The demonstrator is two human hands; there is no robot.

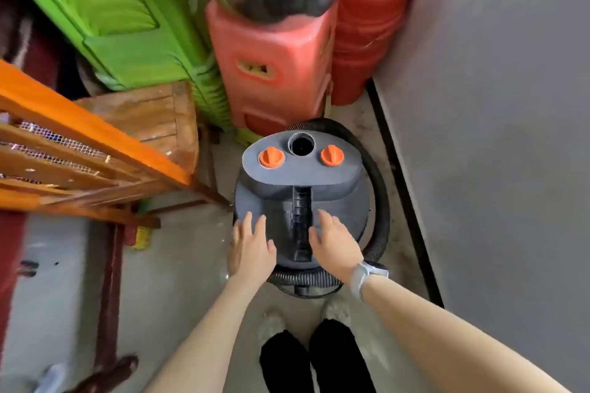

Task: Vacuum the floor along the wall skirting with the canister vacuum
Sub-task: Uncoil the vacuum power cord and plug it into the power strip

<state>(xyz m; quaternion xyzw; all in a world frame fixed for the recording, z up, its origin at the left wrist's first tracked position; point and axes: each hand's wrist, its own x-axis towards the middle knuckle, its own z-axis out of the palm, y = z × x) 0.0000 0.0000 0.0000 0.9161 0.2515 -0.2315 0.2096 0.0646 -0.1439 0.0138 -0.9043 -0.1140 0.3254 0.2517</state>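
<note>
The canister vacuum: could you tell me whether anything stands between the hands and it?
Nothing visible does. The left hand and the right hand are over the canister vacuum, either side of its handle.

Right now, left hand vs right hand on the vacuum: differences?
The left hand lies left of the vacuum's centre handle; the right hand lies right of it. The right wrist wears a watch; the left wrist is bare. Both lie flat, fingers straight, gripping nothing.

vacuum [303, 201]: 1 | orange knobs [271, 157]: 2 | hands [252, 249]: 2 | hose [380, 201]: 1
</note>
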